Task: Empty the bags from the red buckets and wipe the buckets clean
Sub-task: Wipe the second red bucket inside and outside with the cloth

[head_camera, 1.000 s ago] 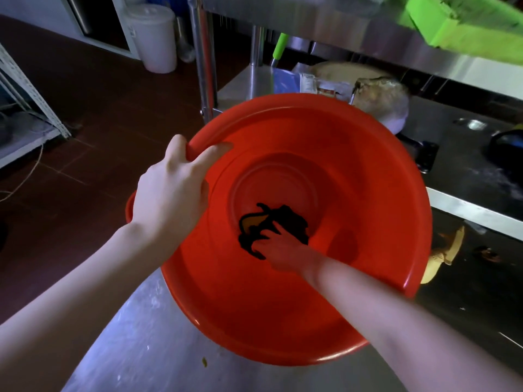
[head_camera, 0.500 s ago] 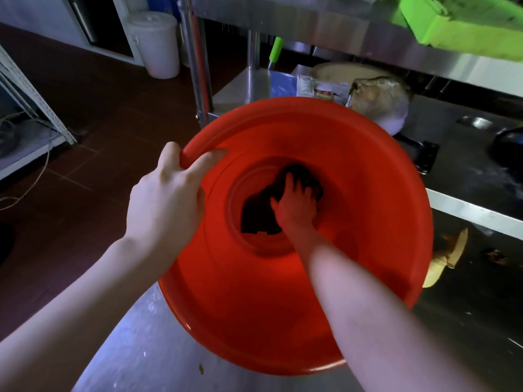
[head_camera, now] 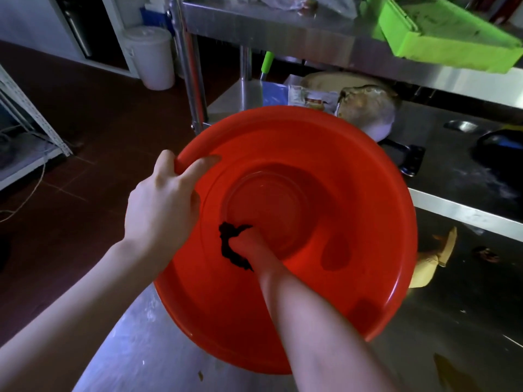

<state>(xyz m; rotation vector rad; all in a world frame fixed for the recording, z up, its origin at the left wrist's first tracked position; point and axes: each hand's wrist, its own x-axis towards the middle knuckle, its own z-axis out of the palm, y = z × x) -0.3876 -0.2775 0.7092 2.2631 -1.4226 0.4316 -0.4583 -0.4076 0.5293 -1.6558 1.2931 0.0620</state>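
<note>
A wide red bucket [head_camera: 353,193] is tilted toward me above the steel table, its inside empty of bags. My left hand [head_camera: 161,205] grips its left rim, thumb inside and fingers behind the edge. My right hand [head_camera: 249,244] reaches deep into the bucket and presses a dark cloth [head_camera: 229,244] against the lower left of the inner wall, near the base ring. The cloth is bunched under my fingers, so most of it is hidden.
The steel table [head_camera: 135,343] runs under the bucket. Behind it stand a metal shelf post [head_camera: 189,66], packets and a covered bowl [head_camera: 368,108]. A green tray [head_camera: 441,26] sits on the upper shelf. A white lidded bin [head_camera: 150,58] stands on the floor at left.
My right hand has swept the cloth from the centre of the bucket's base down to the lower left wall. My left hand keeps its grip on the rim.
</note>
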